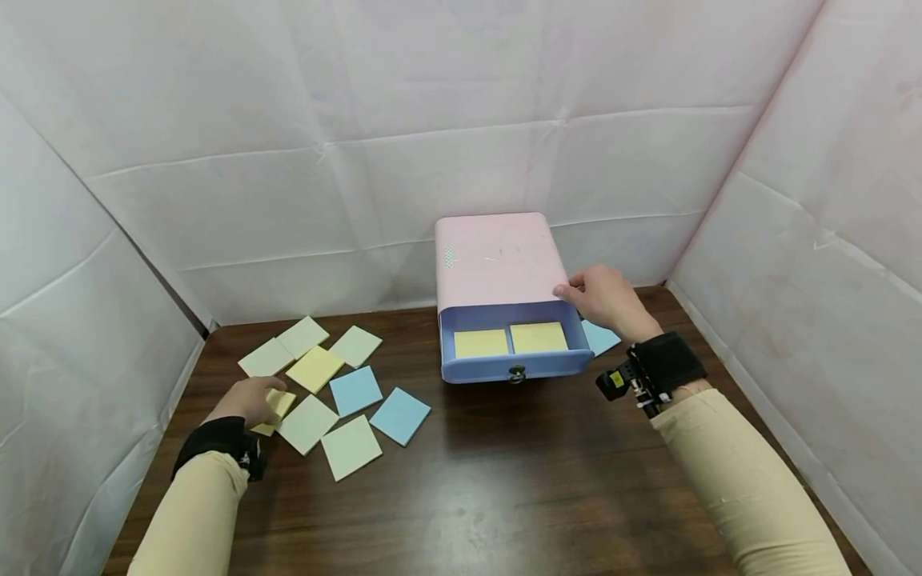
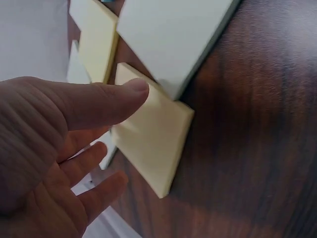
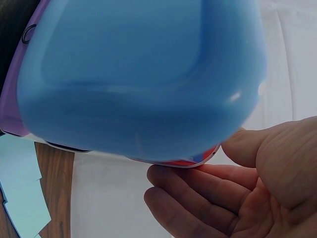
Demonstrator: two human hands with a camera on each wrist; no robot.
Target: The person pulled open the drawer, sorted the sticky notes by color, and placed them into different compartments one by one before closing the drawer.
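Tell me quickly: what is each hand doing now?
Left hand: open, thumb touching a yellow note pad.
Right hand: open, resting on the pink drawer box.

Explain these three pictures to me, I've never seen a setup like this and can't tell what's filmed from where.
A person works with bare hands, wearing three cameras. The wide picture comes from the head; each close-up comes from a wrist.

On the dark wooden table stands a pink drawer box, its blue drawer pulled open with two yellow sticky-note pads inside. Loose pads in yellow, green and blue lie at left.

The left hand touches one yellow pad with its thumb. The right hand rests on the box's corner.
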